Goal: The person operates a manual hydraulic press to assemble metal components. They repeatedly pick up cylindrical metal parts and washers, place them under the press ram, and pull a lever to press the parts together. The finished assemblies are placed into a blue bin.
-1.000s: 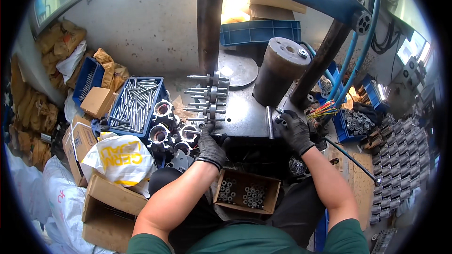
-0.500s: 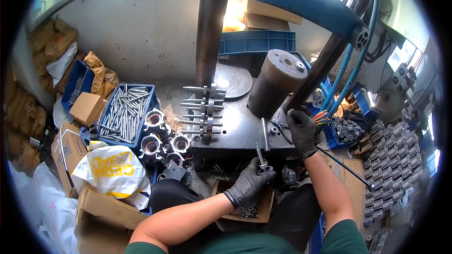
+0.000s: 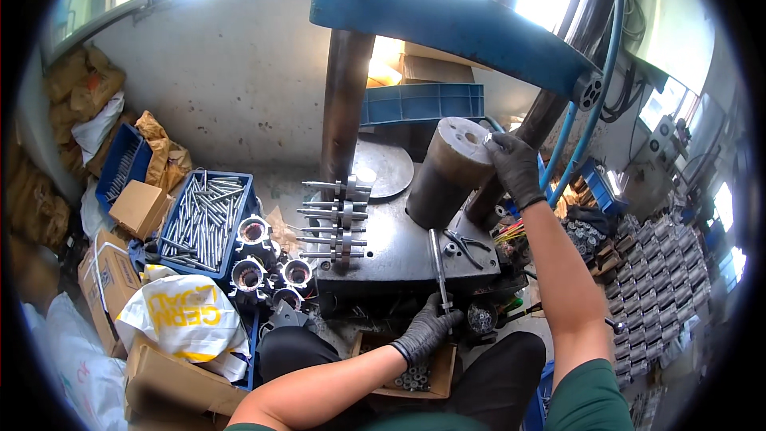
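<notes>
My left hand (image 3: 429, 333), in a grey glove, is closed around a slim metal shaft (image 3: 444, 294) above an open cardboard box, the shaft pointing up and away. My right hand (image 3: 516, 169), gloved too, is raised to the top edge of an upright thick steel cylinder (image 3: 447, 172). Its fingers close on a small shiny metal piece (image 3: 488, 139) there, mostly hidden by the glove. On the press table (image 3: 391, 251) a plain metal bar (image 3: 435, 246) lies near the front edge, beside pliers (image 3: 469, 249).
Shafts with round discs (image 3: 345, 219) stand in a row on the table's left. Left of them are motor housings (image 3: 249, 273) and a blue crate of shafts (image 3: 247, 191). Small round parts fill the cardboard box (image 3: 441, 381). Stacked metal parts (image 3: 658, 287) stand right; a blue beam (image 3: 447, 28) spans above.
My right hand has gone up from beside the cylinder's base to the small metal piece on its top. My left hand has moved slightly down, still gripping the shaft. The view has tilted upward.
</notes>
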`<action>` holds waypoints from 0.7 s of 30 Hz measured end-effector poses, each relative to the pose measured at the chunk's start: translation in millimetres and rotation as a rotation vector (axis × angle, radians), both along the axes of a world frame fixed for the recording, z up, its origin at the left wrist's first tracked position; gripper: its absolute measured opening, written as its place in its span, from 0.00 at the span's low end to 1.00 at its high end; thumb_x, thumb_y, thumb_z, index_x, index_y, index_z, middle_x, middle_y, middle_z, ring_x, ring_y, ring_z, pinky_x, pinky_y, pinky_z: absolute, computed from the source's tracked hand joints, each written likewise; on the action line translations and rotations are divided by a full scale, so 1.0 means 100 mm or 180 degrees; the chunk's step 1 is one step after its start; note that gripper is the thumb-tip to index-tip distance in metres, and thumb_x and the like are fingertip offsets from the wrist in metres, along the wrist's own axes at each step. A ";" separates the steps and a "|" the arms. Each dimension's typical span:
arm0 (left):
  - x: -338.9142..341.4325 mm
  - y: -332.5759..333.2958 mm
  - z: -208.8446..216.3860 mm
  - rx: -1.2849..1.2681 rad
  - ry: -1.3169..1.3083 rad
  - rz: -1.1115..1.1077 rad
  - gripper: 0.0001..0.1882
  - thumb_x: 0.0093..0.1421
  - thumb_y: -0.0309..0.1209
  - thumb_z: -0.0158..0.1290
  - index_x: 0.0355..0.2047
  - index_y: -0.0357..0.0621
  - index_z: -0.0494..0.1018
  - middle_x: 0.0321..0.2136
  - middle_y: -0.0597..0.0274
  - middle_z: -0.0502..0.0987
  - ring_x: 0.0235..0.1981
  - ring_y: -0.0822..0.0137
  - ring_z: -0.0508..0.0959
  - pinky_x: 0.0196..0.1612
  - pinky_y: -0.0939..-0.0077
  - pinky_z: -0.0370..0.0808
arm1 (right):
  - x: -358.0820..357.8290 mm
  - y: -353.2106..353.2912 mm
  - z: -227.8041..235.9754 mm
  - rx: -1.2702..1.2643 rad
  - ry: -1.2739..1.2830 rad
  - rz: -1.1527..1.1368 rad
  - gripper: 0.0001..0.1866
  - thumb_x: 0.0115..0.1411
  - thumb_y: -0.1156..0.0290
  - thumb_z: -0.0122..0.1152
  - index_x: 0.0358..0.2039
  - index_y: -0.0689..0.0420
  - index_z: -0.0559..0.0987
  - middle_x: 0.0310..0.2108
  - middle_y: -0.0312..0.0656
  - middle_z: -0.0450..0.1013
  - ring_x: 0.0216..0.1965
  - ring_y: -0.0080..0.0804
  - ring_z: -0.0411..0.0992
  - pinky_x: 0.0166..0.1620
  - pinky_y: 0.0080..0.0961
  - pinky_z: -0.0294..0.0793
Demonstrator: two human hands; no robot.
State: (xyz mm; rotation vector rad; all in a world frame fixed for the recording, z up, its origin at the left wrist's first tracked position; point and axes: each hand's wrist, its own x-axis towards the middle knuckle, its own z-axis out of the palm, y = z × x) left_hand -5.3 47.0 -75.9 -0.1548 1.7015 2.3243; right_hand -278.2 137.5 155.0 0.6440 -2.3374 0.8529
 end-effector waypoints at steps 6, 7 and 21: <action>0.08 -0.08 0.19 -0.0014 -0.0155 -0.0059 0.35 0.68 0.38 0.65 0.70 0.44 0.61 0.48 0.57 0.75 0.50 0.64 0.76 0.53 0.65 0.79 | -0.02 -0.02 0.01 0.0222 0.0156 -0.0116 0.14 0.66 0.65 0.68 0.49 0.59 0.88 0.45 0.54 0.84 0.47 0.47 0.84 0.54 0.34 0.81; 0.07 -0.08 0.19 0.0070 -0.0121 -0.0011 0.35 0.68 0.38 0.65 0.70 0.43 0.62 0.48 0.57 0.76 0.50 0.64 0.76 0.54 0.65 0.78 | -0.02 -0.02 0.05 0.0240 0.0170 -0.0069 0.14 0.66 0.66 0.68 0.49 0.58 0.88 0.46 0.54 0.84 0.47 0.48 0.84 0.54 0.35 0.81; 0.28 -0.30 0.45 0.0428 0.0123 -0.0112 0.33 0.72 0.33 0.63 0.71 0.40 0.63 0.53 0.59 0.77 0.55 0.69 0.76 0.62 0.70 0.75 | 1.64 0.81 -1.01 0.0051 -0.0220 0.0471 0.07 0.64 0.66 0.68 0.39 0.54 0.85 0.35 0.49 0.83 0.36 0.52 0.84 0.41 0.46 0.83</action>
